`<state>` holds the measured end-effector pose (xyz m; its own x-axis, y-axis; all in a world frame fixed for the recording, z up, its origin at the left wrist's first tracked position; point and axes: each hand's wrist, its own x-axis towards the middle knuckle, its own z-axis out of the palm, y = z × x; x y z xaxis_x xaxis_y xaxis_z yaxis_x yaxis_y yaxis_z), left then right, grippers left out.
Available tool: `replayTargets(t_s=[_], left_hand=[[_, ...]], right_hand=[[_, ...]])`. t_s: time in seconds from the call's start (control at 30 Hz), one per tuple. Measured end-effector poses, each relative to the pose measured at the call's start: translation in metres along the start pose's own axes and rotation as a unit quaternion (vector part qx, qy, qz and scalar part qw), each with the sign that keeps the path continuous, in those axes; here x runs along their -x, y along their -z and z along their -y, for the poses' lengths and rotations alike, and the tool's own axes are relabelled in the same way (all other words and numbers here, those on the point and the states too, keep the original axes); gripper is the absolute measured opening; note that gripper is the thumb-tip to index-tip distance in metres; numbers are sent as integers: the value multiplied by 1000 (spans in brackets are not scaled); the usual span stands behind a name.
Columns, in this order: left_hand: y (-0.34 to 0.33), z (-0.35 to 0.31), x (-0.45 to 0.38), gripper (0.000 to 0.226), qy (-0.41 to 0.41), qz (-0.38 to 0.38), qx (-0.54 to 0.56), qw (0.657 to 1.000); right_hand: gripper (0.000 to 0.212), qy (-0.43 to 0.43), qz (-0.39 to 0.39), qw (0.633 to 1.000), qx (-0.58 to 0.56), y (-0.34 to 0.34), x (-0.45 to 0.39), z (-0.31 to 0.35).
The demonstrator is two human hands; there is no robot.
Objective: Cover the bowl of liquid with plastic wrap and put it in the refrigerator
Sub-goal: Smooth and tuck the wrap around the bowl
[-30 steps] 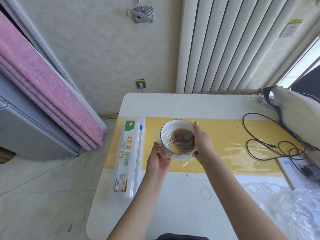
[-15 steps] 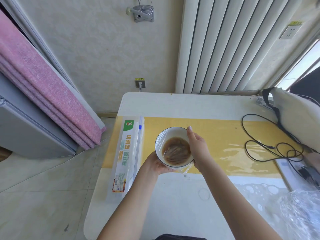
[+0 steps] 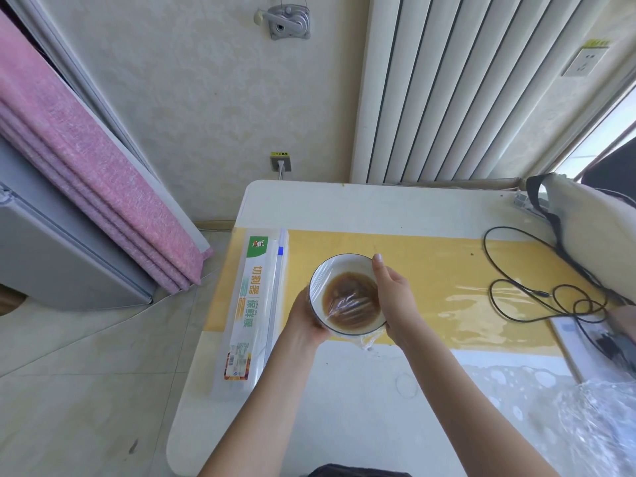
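A white bowl (image 3: pixel 330 275) with a dark rim holds brown liquid and is covered by clear plastic wrap, whose loose edge (image 3: pixel 366 340) hangs below the near rim. The bowl is lifted above the table (image 3: pixel 344 407), tilted toward me. My left hand (image 3: pixel 303 321) cups it from below on the left, fingers hidden under the bowl. My right hand (image 3: pixel 394 297) holds its right side, fingers curved along the wall. The grey refrigerator (image 3: pixel 51 256) stands at the left, door closed.
A plastic wrap dispenser box (image 3: pixel 249 311) lies left of the bowl on a yellow mat (image 3: pixel 447 270). A black cable (image 3: pixel 537 287) coils at the right beside a cream bag (image 3: pixel 585 228). Crumpled wrap (image 3: pixel 599 425) lies at the lower right. A pink cloth (image 3: pixel 86 160) hangs over the refrigerator.
Both hands have brought the wrapped bowl nearer to me and slightly left, lifting it off the mat. My left hand has slid from the bowl's side to beneath it.
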<state>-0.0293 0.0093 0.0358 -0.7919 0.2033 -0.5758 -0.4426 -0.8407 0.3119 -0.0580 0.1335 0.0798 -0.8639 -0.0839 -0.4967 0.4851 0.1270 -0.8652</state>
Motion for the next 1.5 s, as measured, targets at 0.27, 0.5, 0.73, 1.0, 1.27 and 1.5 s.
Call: replayTargets(t_s=[0.27,0.5,0.73,1.0,1.27,1.5], left_hand=[[15,0,-7,19,-15,-162,-46,986],[9,-4,2,28,29,-134,-160,978],[10,-7,7,24,-93,-106,-23,990],[28,-2,-5,59,-40,-74,-84,993],[30,-6,-6,25,-7,-176,-95,980],[24,0,-1,23,49,-188,-101,976]], right_hand=[[41,12,14,1000,-5,0,2,3],[34,6,26,1000,-10,1,5,2],[37,-15,-4,999,-28,-1,6,2],[65,6,-2,1000,2,-9,10,10],[33,-30,-1,1000,-7,-6,8,6],[50,-32,4,999,12,-8,11,2]])
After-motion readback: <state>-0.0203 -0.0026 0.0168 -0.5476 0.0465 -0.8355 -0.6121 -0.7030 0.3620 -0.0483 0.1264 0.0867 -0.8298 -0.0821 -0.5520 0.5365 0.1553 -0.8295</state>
